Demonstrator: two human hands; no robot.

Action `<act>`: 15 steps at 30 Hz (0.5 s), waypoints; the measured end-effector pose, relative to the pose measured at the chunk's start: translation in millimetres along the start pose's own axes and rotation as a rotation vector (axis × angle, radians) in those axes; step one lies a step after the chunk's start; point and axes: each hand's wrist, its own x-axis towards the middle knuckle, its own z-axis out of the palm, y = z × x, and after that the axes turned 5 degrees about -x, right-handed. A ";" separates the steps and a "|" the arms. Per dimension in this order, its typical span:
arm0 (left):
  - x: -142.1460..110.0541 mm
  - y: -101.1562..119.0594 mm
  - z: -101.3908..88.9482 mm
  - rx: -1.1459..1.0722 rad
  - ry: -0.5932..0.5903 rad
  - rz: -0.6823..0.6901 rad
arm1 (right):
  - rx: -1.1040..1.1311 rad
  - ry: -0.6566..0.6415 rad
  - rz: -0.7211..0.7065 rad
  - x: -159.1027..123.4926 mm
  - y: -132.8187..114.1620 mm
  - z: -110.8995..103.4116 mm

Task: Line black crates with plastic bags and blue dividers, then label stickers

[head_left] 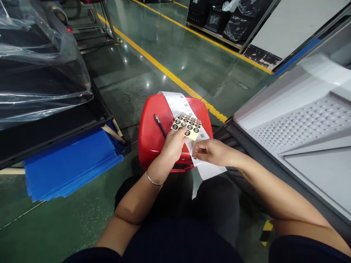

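Note:
My left hand (174,143) grips a yellowish sheet of round black stickers (189,126) by its near edge, thumb on top. Under it a long strip of printed white labels (175,102) runs across a red plastic stool (150,146) and hangs over its near edge. My right hand (207,150) is over the strip close to the stool's near edge, its fingers curled and pinched together. Whatever lies between those fingertips is too small to name. A black pen (159,125) rests on the stool, left of the sticker sheet.
At left, blue sheets (71,160) stick out below a dark stack wrapped in clear plastic (41,69). A large grey moulded panel (301,109) stands close on the right. Yellow lines (153,60) cross the green floor, with black crates (216,18) beyond.

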 end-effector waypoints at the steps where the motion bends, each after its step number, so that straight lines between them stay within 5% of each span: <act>1: 0.0 0.3 -0.1 0.003 0.006 -0.001 | -0.053 0.024 0.042 0.5 -2.7 1.7; 8: -1.5 0.7 1.3 0.011 0.013 -0.002 | -0.130 0.108 0.203 4.5 -4.6 0.5; 11: -1.4 0.3 0.5 0.024 0.023 -0.010 | -0.156 0.100 0.061 2.3 4.7 -6.6; 15: -1.9 6.2 -1.5 0.021 -0.024 -0.005 | -0.290 0.244 -0.256 -8.1 10.7 -7.0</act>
